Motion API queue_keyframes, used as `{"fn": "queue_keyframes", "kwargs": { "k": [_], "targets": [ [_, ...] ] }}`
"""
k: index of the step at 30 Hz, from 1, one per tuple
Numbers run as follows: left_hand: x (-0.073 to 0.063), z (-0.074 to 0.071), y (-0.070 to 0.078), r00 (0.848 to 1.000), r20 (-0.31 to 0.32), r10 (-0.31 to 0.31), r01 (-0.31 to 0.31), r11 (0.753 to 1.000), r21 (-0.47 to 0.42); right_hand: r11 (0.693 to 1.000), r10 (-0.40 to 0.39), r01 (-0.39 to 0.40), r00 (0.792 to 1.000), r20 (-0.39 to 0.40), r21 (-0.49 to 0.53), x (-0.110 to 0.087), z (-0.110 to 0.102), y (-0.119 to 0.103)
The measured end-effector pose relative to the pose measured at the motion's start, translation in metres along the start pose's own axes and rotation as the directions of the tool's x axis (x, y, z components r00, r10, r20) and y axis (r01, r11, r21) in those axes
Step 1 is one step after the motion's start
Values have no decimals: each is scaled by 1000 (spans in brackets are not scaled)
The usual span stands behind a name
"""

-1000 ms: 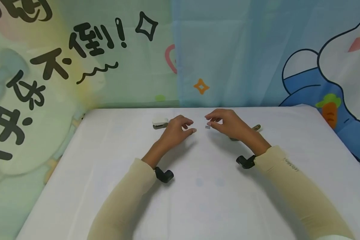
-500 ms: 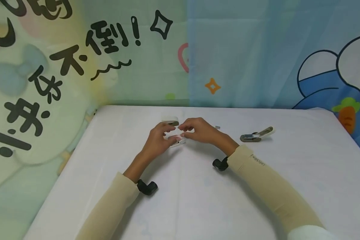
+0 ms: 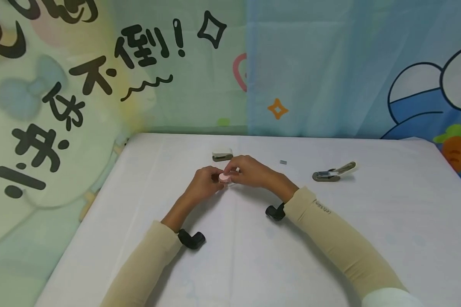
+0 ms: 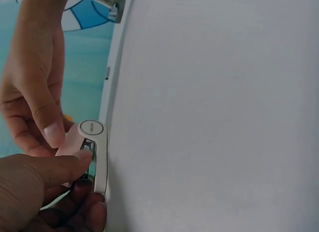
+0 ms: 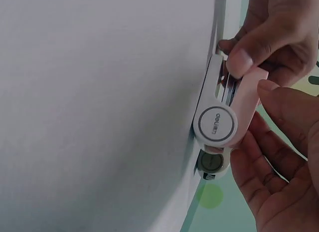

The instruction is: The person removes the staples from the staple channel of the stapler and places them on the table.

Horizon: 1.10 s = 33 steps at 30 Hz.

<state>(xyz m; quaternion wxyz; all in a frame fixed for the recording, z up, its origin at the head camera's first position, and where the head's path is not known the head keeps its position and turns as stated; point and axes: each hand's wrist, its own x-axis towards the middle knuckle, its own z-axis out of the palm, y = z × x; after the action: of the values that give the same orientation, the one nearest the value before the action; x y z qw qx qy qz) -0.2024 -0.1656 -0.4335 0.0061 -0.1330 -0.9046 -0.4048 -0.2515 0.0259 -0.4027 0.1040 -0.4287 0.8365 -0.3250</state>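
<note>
Both hands meet over a small pink-and-white stapler near the far side of the table. My left hand pinches its front end; in the left wrist view the thumb lies against the metal inside, between the white base and the pink arm. My right hand grips the pink top, thumb on one side and curled fingers on the other, near the round hinge. The stapler is tilted up on its side in the right wrist view, its pink arm spread away from the base. Fingers hide part of it.
Behind the hands stands a white-and-grey stapler. To the right, a small grey staple strip lies on the white tablecloth. Farther right is another stapler with its arm raised. A printed curtain hangs behind the table.
My right hand has moved left, away from the staple strip, to join the left hand. Both hands now hold the pink-and-white stapler, which lay on the table half a second ago.
</note>
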Motion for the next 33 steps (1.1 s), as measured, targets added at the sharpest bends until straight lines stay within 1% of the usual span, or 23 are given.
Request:
{"fn": "queue_keyframes", "kwargs": {
  "k": [4, 7, 13, 17, 21, 26, 29, 33],
  "targets": [
    [4, 2, 1, 1000, 9, 0, 0, 1000, 1, 999, -15, 15, 1000, -2, -31, -2, 0, -2],
    [6, 5, 4, 1000, 6, 16, -16, 1000, -9, 999, 1, -1, 1000, 2, -42, -8, -3, -2],
    [10, 15, 10, 999, -13, 39, -39, 999, 7, 998, 3, -3, 1000, 2, -69, -21, -12, 2],
    [14, 21, 15, 999, 12, 30, -30, 1000, -5, 996, -20, 20, 1000, -5, -89, -31, -16, 6],
    [16, 23, 20, 999, 31, -5, 6, 999, -32, 988, -58, 59, 998, 14, -144, -37, -18, 5],
    [18, 27, 24, 997, 69, -21, 24, 999, -47, 968, -46, 59, 997, 58, -244, -42, -22, -1],
    [18, 30, 25, 996, 89, -2, 5, 999, -38, 955, -43, 60, 997, 66, -290, -44, -22, -6],
    [20, 32, 28, 995, 97, 39, -37, 999, -22, 950, -47, 63, 997, 58, -305, -47, -22, -9]
  ]
}}
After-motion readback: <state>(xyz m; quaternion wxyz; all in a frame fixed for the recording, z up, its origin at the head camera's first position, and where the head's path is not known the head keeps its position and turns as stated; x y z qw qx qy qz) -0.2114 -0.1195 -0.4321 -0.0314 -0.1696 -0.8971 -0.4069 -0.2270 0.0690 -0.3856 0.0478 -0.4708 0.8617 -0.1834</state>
